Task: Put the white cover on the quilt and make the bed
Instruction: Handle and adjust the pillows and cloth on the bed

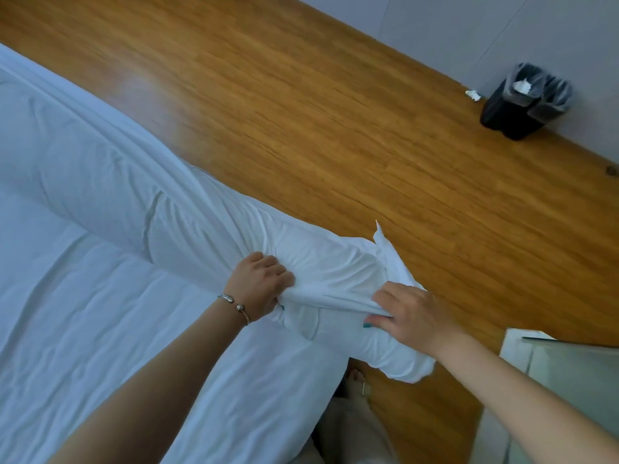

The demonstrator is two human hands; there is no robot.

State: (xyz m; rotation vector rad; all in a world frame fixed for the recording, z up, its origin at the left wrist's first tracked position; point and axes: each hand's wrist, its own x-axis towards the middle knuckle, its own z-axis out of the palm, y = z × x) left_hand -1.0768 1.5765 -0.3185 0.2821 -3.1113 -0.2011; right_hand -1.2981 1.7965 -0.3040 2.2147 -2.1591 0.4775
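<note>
My left hand (259,283) has its fingers curled tight round a bunched fold of the white cotton quilt cover (321,262). My right hand (410,316) pinches the same fold of cloth, fingers fairly straight, thumb under. The fold is stretched taut between the two grips. The padded white quilt (110,182) is a long roll on the bed (100,329), long axis running from the far left edge down toward my hands; its near end sits between and just beyond them, partly overhanging the wooden plank floor (335,112). Both hands touch it, about equally near. Next pull likely goes along that axis. Count: one quilt, one cover, two hands, one black bin (519,108), one loose tissue (473,94) beside it.
</note>
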